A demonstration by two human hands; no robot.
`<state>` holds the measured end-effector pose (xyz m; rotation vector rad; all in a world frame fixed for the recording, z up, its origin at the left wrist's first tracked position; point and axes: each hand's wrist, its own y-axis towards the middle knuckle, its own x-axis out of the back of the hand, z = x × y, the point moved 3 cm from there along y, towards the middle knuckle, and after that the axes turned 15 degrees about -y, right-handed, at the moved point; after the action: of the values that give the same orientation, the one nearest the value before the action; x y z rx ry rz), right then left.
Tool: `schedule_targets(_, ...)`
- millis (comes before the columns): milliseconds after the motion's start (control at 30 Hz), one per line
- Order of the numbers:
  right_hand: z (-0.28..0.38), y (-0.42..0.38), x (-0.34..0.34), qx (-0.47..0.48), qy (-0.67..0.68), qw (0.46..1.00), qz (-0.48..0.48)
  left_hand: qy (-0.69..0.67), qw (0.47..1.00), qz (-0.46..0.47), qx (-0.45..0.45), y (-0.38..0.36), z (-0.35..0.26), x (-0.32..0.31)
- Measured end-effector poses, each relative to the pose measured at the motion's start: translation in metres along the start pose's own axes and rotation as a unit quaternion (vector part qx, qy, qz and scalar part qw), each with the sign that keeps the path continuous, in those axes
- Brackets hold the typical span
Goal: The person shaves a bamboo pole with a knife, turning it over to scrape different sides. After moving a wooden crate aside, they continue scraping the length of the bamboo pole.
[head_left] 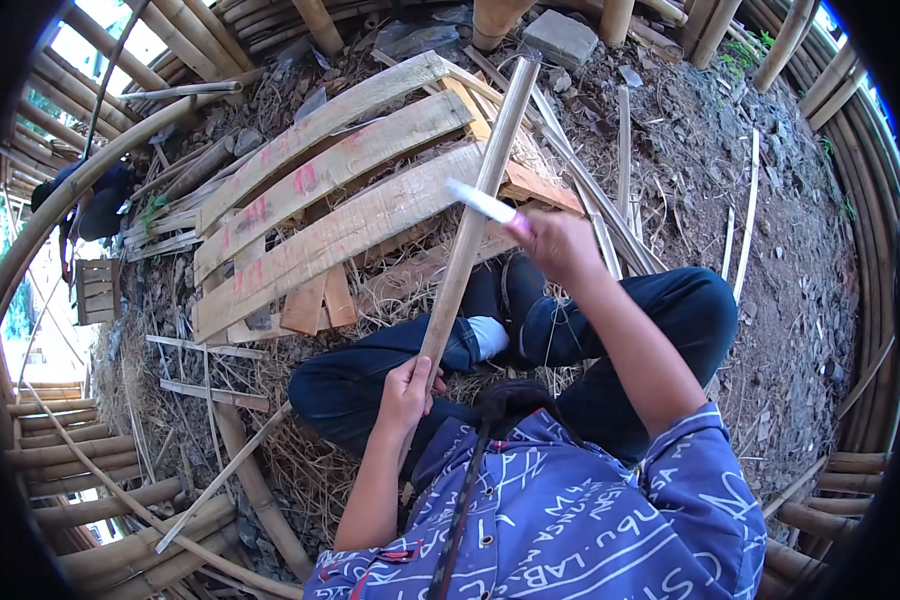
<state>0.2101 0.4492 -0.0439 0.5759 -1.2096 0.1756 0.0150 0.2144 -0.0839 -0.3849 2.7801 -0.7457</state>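
Knife (488, 206) crosses a long pale strip (463, 260), one in each hand

The person sits on the ground (790, 290) with legs folded, the blue patterned shirt (570, 520) at the bottom of the view and dark trousers (670, 310) spread to both sides. The left hand (406, 394) has its fingers closed around the strip near its lower end, in front of the body. From there the strip slants up and away to the right, passing over the near edge of a low stack of planks (335, 170) and along the stack's right edge, its top reaching beyond the far right corner. The right hand (562, 248) has its fingers wrapped about the knife's pink handle (520, 226), just off the right edge of the stack. The pale blade points left and lies over the strip in this view; I cannot tell whether it is touching.

Red marks run along the long boards of the stack, toward its left edge. A reddish-brown board (547, 188) sticks out at its right edge. Beyond the far edge a grey block (560, 39) rests on the ground, while thin slats (749, 215) lie well off to the right, near the bamboo wall (860, 240). Dry fibres (305, 450) litter the ground by the person's left knee
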Motion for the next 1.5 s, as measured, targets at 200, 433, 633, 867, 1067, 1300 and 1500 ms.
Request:
schedule_targets(200, 0.020, -0.002, 0.018, 0.041, 0.014, 0.997, 0.057, -0.049, 0.998, 0.022, 0.016, 0.000, 0.003, -0.015)
schedule_targets(433, -0.008, 0.013, 0.007, -0.085, 0.018, 0.996, 0.019, 0.004, 1.000, 0.013, -0.007, -0.002, 0.004, -0.011)
schedule_targets(633, 0.018, -0.013, 0.003, 0.051, 0.043, 0.987, 0.145, -0.011, 1.000, 0.014, 0.017, -0.001, 0.001, -0.020)
schedule_targets(867, 0.009, 0.007, 0.018, -0.025, 0.041, 0.991, 0.125, 0.002, 1.000, -0.001, 0.000, -0.002, -0.002, -0.013)
schedule_targets(1067, 0.024, -0.016, 0.009, 0.034, -0.024, 0.992, 0.119, 0.034, 0.999, 0.003, -0.011, -0.002, -0.005, -0.021)
schedule_targets(1300, 0.024, -0.002, 0.025, -0.050, -0.019, 0.988, 0.147, -0.001, 1.000, 0.023, 0.001, 0.001, -0.014, -0.031)
schedule_targets(1500, 0.000, 0.009, 0.024, -0.144, 0.031, 0.983, 0.109, -0.006, 0.999, 0.036, 0.006, 0.004, -0.013, -0.031)
